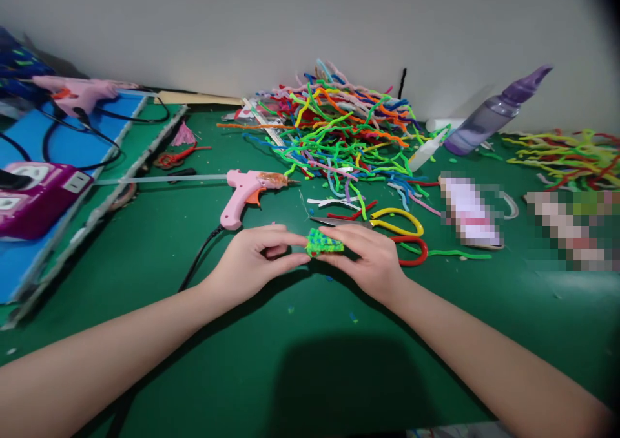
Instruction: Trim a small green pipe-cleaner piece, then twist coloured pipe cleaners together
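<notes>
Between my two hands is a small fuzzy green and blue piece (325, 241) that looks made of pipe cleaners, held just above the green table (271, 334). My left hand (259, 257) pinches its left end with thumb and forefinger. From the other side, my right hand (371, 257) grips its right end, fingers closed over it. Right behind my right hand lie scissors (398, 221) with one yellow and one red handle. Beyond my left hand, a pink glue gun (239, 199) lies on its side with a clear glue stick (159, 179) sticking out of its back.
A big heap of coloured pipe cleaners (339, 128) fills the back middle. At right stand a purple bottle (489, 121) and a small white glue bottle (429, 150); more pipe cleaners (571, 157) lie beyond. At left are a magenta power strip (43, 199) and another pink glue gun (80, 92).
</notes>
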`<action>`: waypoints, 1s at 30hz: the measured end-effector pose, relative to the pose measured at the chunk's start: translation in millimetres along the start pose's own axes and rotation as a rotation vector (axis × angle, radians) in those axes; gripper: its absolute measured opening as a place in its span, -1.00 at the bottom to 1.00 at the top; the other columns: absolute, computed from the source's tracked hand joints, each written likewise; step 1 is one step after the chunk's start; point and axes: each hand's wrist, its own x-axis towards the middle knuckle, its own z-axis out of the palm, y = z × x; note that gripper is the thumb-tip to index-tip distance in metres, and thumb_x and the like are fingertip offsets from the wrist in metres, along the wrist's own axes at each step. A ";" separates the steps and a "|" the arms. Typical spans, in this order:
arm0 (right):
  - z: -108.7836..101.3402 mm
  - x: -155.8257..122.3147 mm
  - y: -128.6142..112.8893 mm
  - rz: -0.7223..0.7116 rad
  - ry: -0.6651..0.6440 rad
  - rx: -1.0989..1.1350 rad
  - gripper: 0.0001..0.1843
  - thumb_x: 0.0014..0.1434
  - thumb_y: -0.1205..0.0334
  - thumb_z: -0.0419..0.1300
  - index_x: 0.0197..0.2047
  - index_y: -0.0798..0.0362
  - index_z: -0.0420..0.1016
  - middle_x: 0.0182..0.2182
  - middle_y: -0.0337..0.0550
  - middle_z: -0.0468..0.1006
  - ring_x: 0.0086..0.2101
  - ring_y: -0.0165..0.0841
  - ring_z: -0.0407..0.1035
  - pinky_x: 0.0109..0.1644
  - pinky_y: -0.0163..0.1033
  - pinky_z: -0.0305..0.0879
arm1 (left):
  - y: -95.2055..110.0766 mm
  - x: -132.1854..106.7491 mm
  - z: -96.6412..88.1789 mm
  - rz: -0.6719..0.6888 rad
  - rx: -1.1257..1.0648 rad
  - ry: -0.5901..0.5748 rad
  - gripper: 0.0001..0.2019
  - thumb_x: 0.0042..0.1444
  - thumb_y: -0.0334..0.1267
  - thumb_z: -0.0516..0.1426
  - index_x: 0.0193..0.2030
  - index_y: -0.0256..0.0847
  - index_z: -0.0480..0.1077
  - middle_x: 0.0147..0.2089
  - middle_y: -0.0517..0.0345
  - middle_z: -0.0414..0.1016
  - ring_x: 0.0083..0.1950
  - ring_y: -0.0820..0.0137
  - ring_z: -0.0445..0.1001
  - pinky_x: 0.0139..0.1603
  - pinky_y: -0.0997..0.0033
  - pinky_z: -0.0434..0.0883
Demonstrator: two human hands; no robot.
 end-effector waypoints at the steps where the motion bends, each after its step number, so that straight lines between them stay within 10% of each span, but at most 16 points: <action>1: -0.8 0.7 -0.8 0.036 -0.007 0.027 -0.67 0.04 0.24 0.29 -0.08 0.10 0.51 -0.23 -0.04 0.60 -0.21 -0.29 0.48 -0.08 -0.19 0.41 | -0.7 -0.5 0.7 0.054 0.034 0.016 -0.80 0.00 -0.22 0.22 -0.22 -0.18 0.53 -0.59 0.37 0.00 -0.54 0.57 0.12 -0.43 0.55 0.25; 10: -2.5 -1.2 -16.7 0.227 0.104 0.288 -0.66 -0.02 0.34 0.34 -0.12 0.00 0.55 -0.27 -0.18 0.61 -0.27 -0.35 0.48 -0.11 -0.25 0.39 | 5.2 -3.6 -1.6 0.333 0.278 -0.005 -0.80 0.12 -0.37 0.12 -0.11 -0.18 0.43 -0.58 0.38 0.07 -0.57 0.59 0.13 -0.50 0.61 0.17; 20: -3.1 -0.7 -17.9 0.344 0.072 0.366 -0.76 -0.03 0.29 0.35 -0.22 -0.01 0.56 -0.27 -0.23 0.62 -0.27 -0.36 0.48 -0.12 -0.28 0.40 | 6.9 -7.9 4.4 0.264 0.255 -0.014 -0.82 0.08 -0.26 0.16 -0.15 -0.19 0.42 -0.61 0.40 0.15 -0.60 0.60 0.14 -0.55 0.63 0.18; 30: -0.3 -4.8 -10.0 0.098 0.129 0.375 -0.68 -0.05 0.41 0.33 -0.18 -0.03 0.49 -0.27 -0.17 0.60 -0.21 -0.27 0.49 -0.10 -0.13 0.44 | 11.6 -6.2 3.7 0.350 0.213 0.114 -0.86 0.05 -0.34 0.18 -0.23 -0.24 0.50 -0.67 0.36 0.21 -0.64 0.59 0.18 -0.58 0.63 0.19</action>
